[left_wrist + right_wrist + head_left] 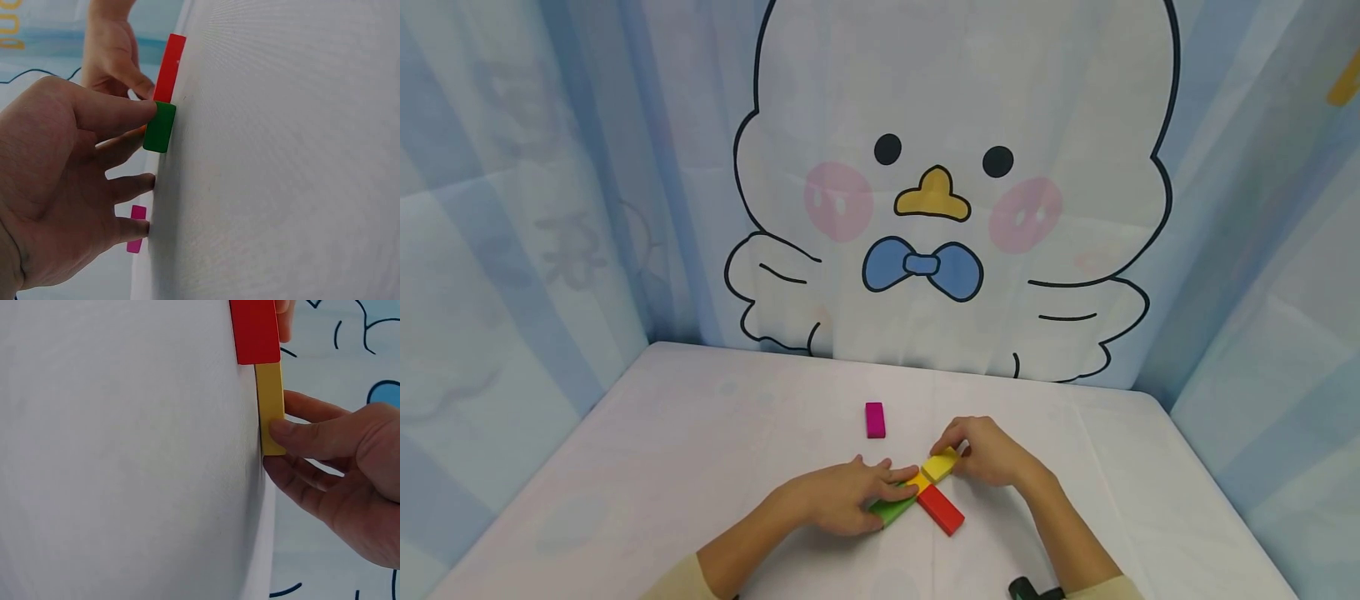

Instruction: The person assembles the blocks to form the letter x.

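Several coloured blocks lie together on the white table. A green block [892, 512] and a yellow block [940, 464] run in a slanting line, with a small orange block [919, 481] between them. A red block [941, 509] angles off the orange one toward the near right. My left hand [844, 498] holds the green block between thumb and forefinger, its other fingers spread; in the left wrist view the thumb lies on the green block's end [160, 131]. The yellow block's far end is pinched by my right hand [992, 452], thumb on its side [270, 394] in the right wrist view.
A magenta block [876, 420] lies apart, beyond the left hand. Behind the table [760, 392] hangs a curtain [940, 108] with a cartoon bird, and more curtains flank both sides. A black object [1022, 588] shows beside the right sleeve at the near edge.
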Tool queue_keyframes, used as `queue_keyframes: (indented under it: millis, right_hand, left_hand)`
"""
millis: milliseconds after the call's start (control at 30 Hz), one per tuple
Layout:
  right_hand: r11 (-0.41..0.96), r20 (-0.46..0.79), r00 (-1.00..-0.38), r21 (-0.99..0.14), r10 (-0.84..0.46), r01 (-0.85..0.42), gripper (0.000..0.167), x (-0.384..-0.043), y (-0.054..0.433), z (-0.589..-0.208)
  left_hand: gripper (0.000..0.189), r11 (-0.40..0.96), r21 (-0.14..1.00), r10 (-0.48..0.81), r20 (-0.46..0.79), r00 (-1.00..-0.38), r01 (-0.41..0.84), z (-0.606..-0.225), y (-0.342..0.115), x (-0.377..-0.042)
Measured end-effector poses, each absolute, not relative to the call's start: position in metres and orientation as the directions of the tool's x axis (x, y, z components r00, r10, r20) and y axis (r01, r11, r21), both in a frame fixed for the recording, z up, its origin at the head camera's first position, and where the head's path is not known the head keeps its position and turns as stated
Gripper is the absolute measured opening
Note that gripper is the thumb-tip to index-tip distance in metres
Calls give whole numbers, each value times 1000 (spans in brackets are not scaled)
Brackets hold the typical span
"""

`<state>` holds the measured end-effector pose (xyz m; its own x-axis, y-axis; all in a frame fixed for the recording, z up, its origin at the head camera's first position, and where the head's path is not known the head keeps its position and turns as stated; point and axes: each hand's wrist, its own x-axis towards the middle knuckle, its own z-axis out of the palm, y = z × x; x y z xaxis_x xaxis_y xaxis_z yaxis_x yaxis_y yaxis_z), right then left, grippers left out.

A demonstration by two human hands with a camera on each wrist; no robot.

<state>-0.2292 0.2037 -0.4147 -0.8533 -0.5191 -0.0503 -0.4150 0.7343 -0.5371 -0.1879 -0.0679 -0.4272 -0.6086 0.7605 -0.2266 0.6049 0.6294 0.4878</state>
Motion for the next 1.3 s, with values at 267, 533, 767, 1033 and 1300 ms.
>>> queue_keyframes:
  millis: [267,533,767,1033,1300]
  right_hand:
    - [728,-64,-850,-552,-522,-406,27,-228,200,-414]
    - [721,-64,-837,-546,-544,-427,28,-228,198,-414]
    - [721,-58,-833,-537,-550,-438,28,-228,198,-413]
    - [718,-56,-832,-539,-551,-440,29,-229,197,-413]
    - [724,-58,-837,-535,-544,-434,28,-228,196,-414]
  left_hand:
    - [61,630,489,759,-227,-610,603,-427,-68,-188]
    - [60,614,503,772,-222,-595,608,-428,-69,-187]
    - [59,615,493,772,-220,-596,615,-427,-69,-186]
    - [59,609,497,777,-216,-592,618,-427,-69,-187]
    - [60,606,502,779,-214,-590,617,-428,-70,-187]
